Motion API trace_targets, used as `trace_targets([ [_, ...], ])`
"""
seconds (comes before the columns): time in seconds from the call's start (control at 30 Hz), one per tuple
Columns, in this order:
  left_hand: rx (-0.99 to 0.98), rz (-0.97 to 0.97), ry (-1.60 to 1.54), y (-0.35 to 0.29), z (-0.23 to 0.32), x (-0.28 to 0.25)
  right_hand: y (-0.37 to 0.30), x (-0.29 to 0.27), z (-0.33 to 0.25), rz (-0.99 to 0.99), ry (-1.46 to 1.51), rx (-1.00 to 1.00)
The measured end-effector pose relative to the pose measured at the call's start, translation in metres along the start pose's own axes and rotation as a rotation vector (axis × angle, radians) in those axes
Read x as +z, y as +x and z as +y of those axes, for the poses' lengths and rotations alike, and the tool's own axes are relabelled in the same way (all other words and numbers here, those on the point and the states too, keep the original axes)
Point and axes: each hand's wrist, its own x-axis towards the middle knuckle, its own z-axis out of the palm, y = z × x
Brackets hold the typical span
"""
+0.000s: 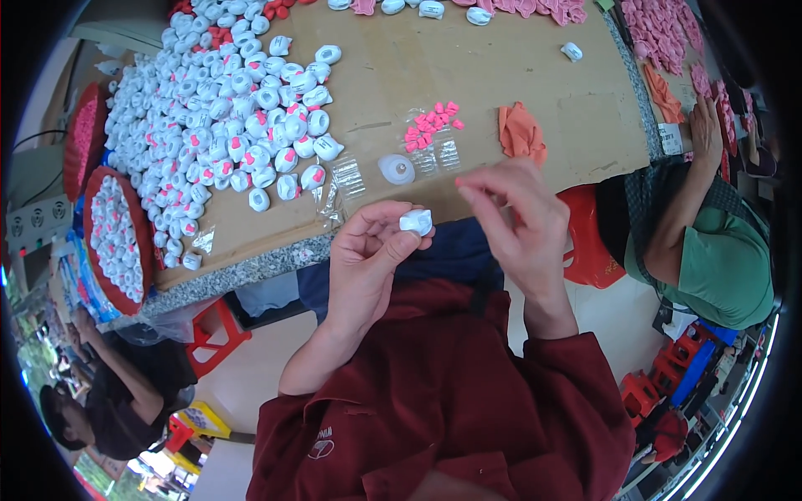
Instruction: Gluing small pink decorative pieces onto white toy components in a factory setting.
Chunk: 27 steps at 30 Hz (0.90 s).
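Note:
My left hand (368,259) holds a small white plastic cat-head piece (415,221) between thumb and fingers, just off the table's front edge. To its right my right hand (522,217) is raised, thumb and index finger pinched together. A reddish spot shows at those fingertips, but I cannot make out what they hold. Beyond the hands lies a cluster of small pink bow-shaped pieces (432,123). Near them stands a round translucent white container (396,169) with a small opening on top.
A large heap of white pieces (225,108), several with pink bows, covers the table's left. Red trays (142,242) stand at the left edge. An orange cloth (521,132) lies right of the bows. A person in green (723,263) sits at the right by a red stool (589,238).

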Motion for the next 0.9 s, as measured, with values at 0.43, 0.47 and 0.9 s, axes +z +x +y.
trace_targets([
  [0.43, 0.213, -0.05, 0.219, 0.002, -0.006, -0.003, -0.016, 0.009, -0.008, -0.143, 0.068, -0.041],
  [0.47, 0.213, -0.051, 0.218, 0.003, -0.005, -0.006, -0.014, 0.006, -0.009, -0.195, 0.198, 0.127],
  [0.9, 0.24, -0.059, 0.277, 0.0, -0.008, -0.005, -0.011, 0.01, 0.004, -0.216, 0.389, 0.141],
])
